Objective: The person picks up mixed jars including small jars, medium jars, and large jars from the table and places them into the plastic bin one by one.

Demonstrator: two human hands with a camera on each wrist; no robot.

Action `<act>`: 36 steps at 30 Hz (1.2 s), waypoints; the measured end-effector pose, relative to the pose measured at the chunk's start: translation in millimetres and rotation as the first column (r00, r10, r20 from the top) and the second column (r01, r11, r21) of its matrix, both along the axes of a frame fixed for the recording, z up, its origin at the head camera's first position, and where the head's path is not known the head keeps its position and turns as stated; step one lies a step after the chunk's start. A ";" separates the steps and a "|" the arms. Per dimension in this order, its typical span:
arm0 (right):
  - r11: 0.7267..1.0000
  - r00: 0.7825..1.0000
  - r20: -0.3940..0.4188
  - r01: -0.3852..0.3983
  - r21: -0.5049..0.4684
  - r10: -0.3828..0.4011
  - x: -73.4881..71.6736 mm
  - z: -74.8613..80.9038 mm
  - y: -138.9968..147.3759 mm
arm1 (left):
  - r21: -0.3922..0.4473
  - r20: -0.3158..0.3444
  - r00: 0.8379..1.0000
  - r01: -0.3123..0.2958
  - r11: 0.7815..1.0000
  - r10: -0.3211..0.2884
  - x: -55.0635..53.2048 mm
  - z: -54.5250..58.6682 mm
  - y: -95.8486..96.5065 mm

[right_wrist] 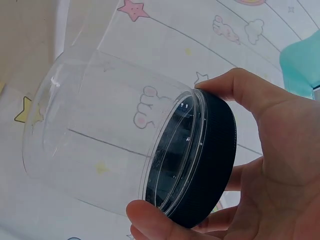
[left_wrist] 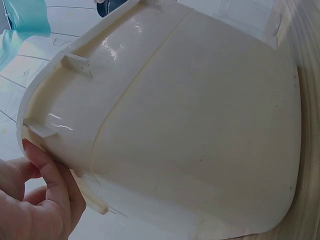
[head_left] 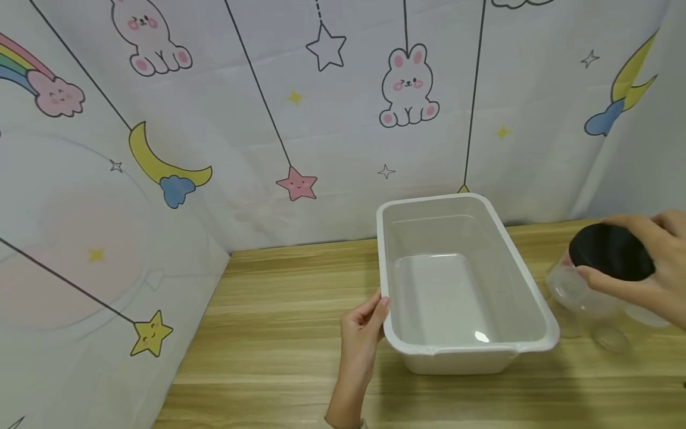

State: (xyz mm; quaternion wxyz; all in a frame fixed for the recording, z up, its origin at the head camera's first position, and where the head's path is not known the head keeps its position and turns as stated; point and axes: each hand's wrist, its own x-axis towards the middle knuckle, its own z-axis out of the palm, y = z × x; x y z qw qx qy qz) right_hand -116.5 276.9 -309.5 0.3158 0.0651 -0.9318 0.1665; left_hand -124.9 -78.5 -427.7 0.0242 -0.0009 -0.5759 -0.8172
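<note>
A deep white plastic basin (head_left: pixel 434 298) stands on the wooden table, its inside bare. My left hand (head_left: pixel 361 333) pinches its left rim between thumb and fingers; the left wrist view shows the fingers (left_wrist: pixel 55 180) curled under the lip of the basin (left_wrist: pixel 200 120). Right of the basin, my right hand (head_left: pixel 661 262) grips a clear jar (head_left: pixel 568 286) by its black lid (head_left: pixel 611 253). The right wrist view has the transparent jar (right_wrist: pixel 100 135) tilted, with nothing visible inside, and thumb and fingers around the ridged lid (right_wrist: pixel 215 160).
Clear rounded shapes (head_left: pixel 611 338) show on the table below the jar, too faint to tell fully. A patterned curtain (head_left: pixel 343 131) with rabbits and stars hangs behind and at the left. The wooden tabletop (head_left: pixel 278 333) extends left of the basin.
</note>
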 end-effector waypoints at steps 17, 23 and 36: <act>0.995 0.993 0.111 -0.038 0.092 0.028 -3.4 20.3 -19.1 | 0.005 -0.002 1.000 0.007 1.000 -0.007 2.3 -0.3 -1.3; 0.993 0.989 0.126 -0.088 0.073 0.078 -7.3 29.0 -25.5 | 0.006 -0.004 1.000 0.011 1.000 -0.011 2.2 -1.3 -2.1; 0.983 0.962 0.257 -0.132 0.130 0.095 -22.7 37.3 -35.9 | 0.016 0.002 1.000 0.015 1.000 -0.015 0.6 -4.2 -3.3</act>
